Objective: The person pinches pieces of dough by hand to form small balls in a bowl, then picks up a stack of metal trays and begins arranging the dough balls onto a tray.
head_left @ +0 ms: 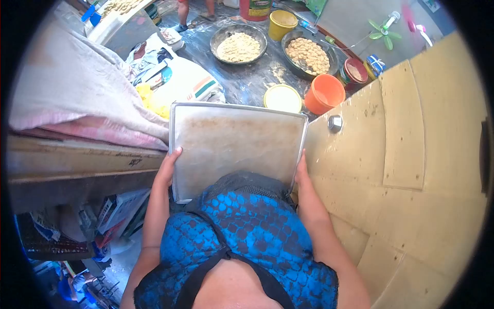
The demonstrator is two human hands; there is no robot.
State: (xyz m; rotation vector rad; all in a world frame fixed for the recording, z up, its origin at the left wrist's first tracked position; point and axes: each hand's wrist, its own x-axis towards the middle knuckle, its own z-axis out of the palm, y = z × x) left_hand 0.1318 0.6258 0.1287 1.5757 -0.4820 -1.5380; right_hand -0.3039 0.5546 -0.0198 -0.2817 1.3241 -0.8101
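Observation:
A large rectangular metal tray [236, 139] with a raised rim and faint brown stains is held flat in front of my body. My left hand [169, 164] grips its left edge, with the thumb over the rim. On the opposite side, my right hand [301, 170] holds the right edge, its fingers mostly hidden by the tray. Nothing lies on the tray's surface. Its near edge is partly hidden behind my blue and black top.
A wooden door [360, 149] with a metal knob [335, 123] stands close on the right. Cloth [87, 87] covers a ledge at left. Ahead are an orange bucket [325, 94], a white lid [282, 99], two basins of dough-like pieces [239, 47], and another person's legs [183, 14].

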